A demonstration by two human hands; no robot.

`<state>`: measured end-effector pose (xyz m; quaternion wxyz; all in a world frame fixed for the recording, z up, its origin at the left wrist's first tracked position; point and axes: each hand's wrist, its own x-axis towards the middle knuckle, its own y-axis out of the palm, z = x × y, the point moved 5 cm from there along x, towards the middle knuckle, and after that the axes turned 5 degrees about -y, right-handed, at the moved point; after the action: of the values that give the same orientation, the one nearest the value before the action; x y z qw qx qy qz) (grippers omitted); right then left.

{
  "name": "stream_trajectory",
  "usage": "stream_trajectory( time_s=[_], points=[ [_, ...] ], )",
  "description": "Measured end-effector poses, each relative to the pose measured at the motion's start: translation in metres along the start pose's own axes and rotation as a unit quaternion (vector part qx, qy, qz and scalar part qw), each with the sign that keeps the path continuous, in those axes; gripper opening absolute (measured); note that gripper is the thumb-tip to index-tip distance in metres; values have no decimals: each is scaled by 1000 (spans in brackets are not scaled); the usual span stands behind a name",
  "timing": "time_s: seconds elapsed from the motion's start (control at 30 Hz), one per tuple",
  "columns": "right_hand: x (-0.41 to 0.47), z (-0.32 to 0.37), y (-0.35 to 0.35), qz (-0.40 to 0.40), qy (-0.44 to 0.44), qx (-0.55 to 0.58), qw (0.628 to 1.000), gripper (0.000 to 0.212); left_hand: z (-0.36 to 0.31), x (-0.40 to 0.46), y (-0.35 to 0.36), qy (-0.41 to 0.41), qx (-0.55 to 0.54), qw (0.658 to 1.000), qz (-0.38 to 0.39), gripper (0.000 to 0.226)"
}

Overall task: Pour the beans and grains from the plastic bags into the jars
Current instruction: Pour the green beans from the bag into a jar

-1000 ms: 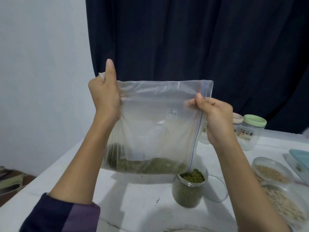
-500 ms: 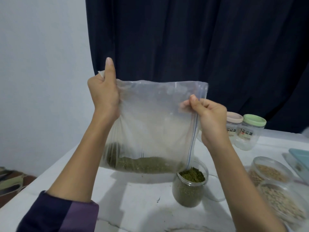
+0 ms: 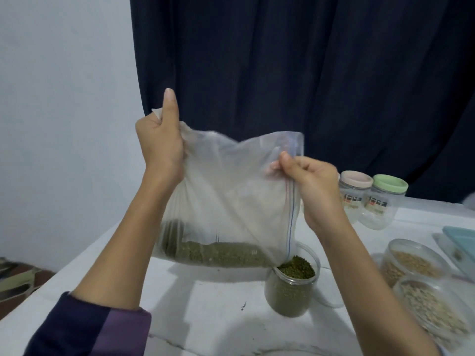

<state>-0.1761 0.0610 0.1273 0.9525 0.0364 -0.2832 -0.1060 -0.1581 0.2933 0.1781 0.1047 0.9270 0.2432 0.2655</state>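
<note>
A white table is carrying everything, with a dark curtain hanging behind it. Above the table, a clear plastic bag is hanging turned on its side, its zip edge running down the right, with green beans lying along its lower edge. The left hand is gripping the bag's upper left corner, fingers curled round the plastic and thumb pointing up; the right hand is pinching the zip edge lower down on the bag's right side, so the bag is stretching between the two hands. Just below the bag's lower right corner, an open jar is standing on the table, filled with green beans to its mouth. Right of the bag, two open grain jars are sitting near the table edge, and behind them two lidded jars are standing side by side.
</note>
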Motion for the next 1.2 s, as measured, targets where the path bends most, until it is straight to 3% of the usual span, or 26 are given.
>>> stream_trajectory(
  time_s=[0.13,0.27,0.37,0.47,0.6,0.97,1.07,1.2],
  points=[
    [2,1,-8,-57,-11,14,998,23,0,0,-1,-3,14,1000,-4,56],
    [-2,-1,0,1,-1,1,1000,23,2,-1,0,-3,7,1000,1,57],
    [2,1,-10,-46,-8,15,999,23,2,-1,0,-7,11,1000,0,57],
    [-2,-3,-1,11,4,5,1000,24,1,-1,1,-2,-6,1000,10,60],
    [1,-1,-11,-53,-11,26,998,24,0,-2,1,-2,7,1000,5,58],
    [-1,2,-7,-14,-1,26,1000,21,-2,-3,4,-1,-17,1000,21,59],
    [3,5,-16,-53,-10,41,998,22,-3,-4,4,-3,-2,1000,16,59],
    [-3,4,-7,-10,0,41,999,21,-3,-5,6,1,-18,1000,26,60]
  ],
)
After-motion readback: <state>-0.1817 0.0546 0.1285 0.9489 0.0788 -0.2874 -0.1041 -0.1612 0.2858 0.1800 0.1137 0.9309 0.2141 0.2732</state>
